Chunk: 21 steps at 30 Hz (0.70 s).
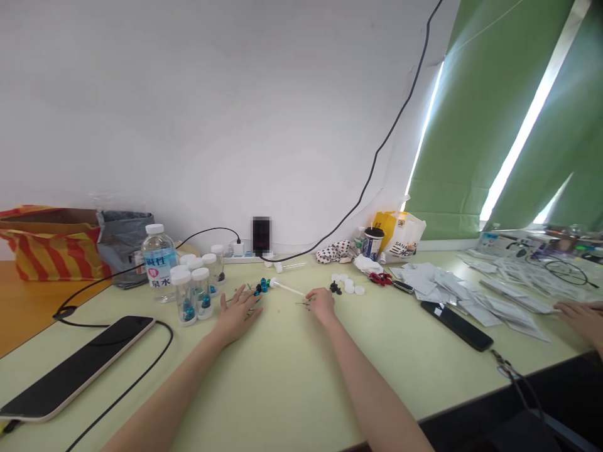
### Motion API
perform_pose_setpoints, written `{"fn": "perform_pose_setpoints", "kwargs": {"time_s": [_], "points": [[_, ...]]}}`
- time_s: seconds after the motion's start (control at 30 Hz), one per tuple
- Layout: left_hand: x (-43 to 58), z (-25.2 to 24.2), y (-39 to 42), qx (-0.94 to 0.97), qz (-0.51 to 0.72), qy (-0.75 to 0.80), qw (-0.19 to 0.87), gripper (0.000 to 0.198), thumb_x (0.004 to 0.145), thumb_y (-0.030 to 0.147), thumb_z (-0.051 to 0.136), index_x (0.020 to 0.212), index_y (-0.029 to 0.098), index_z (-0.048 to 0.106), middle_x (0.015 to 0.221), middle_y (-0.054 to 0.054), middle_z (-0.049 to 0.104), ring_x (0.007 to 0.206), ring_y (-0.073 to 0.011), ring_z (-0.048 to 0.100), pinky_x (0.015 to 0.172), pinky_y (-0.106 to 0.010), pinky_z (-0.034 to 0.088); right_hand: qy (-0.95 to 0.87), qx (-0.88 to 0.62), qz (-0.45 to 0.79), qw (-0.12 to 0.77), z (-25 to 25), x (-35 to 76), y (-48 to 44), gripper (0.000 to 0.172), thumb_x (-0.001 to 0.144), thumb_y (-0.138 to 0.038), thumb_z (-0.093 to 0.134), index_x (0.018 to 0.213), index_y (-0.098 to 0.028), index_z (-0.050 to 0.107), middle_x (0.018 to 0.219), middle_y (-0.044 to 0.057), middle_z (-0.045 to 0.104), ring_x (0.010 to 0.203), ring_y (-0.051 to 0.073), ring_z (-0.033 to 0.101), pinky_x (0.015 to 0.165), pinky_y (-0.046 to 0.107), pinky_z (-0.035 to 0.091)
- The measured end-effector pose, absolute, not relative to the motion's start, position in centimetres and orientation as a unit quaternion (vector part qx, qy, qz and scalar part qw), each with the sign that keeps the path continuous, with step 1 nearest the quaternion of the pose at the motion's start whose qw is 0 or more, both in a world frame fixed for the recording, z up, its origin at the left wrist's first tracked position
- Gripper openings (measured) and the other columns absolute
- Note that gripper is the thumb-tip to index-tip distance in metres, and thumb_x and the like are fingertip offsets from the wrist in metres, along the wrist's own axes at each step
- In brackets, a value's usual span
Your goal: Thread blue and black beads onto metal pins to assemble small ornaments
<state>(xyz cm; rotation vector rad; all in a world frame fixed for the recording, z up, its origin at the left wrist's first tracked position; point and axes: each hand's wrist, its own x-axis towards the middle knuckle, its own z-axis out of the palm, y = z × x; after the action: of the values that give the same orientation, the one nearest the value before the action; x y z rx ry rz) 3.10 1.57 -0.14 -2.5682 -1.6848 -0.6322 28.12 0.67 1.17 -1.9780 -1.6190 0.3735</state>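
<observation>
My left hand [238, 314] rests on the pale green table top [282, 376] with its fingers spread, holding nothing. Just beyond its fingertips lie small teal and dark parts [260, 287]. My right hand [321, 306] has its fingers curled at the end of a thin white rod [288, 288], and I cannot tell whether it grips the rod. Thin dark wire bits [304, 304] lie beneath those fingers. Several clear jars with white lids [201, 293] stand to the left, with teal parts inside.
White caps [348, 284] and black pieces [335, 287] lie right of my hands. Farther right are red-handled scissors [380, 279], a black phone [456, 325] and white sachets [438, 282]. A co-worker's hand [581, 320] is at the right edge. A dark tablet [75, 367] and cable lie at the left.
</observation>
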Motion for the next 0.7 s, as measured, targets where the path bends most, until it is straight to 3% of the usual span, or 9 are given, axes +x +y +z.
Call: {"fn": "perform_pose_setpoints", "kwargs": {"time_s": [0.17,0.37,0.7], "points": [[3.0,0.3,1.1,-0.811,-0.243,-0.531,0.002,0.03,0.088,0.037,0.042,0.108,0.027,0.063,0.124,-0.01,0.063,0.131,-0.0328,0.038,0.102,-0.071,0.011,-0.618,-0.725,0.147,0.266,0.9,28.6,0.8,0.014,0.088,-0.028,0.057,0.089,-0.015,0.064,0.097,0.004,0.065,0.099,0.018,0.058,0.092,0.041,0.042],[3.0,0.8,0.8,-0.799,-0.281,-0.532,0.012,0.018,0.088,0.03,0.051,0.094,0.019,0.064,0.11,-0.008,0.066,0.114,-0.0293,0.052,0.102,-0.064,0.023,-0.634,-0.718,0.129,0.259,0.8,27.8,0.5,0.006,0.077,-0.02,0.064,0.081,-0.02,0.069,0.096,0.004,0.066,0.104,0.023,0.054,0.088,0.041,0.038],[3.1,0.7,1.0,-0.828,-0.309,-0.468,0.021,0.014,0.088,0.028,0.055,0.088,0.016,0.063,0.093,-0.004,0.067,0.094,-0.0208,0.061,0.088,-0.044,0.045,-0.668,-0.69,0.127,0.247,1.1,26.6,-0.2,0.015,0.077,-0.012,0.06,0.077,-0.024,0.069,0.08,0.002,0.069,0.099,0.022,0.054,0.081,0.034,0.033]]}}
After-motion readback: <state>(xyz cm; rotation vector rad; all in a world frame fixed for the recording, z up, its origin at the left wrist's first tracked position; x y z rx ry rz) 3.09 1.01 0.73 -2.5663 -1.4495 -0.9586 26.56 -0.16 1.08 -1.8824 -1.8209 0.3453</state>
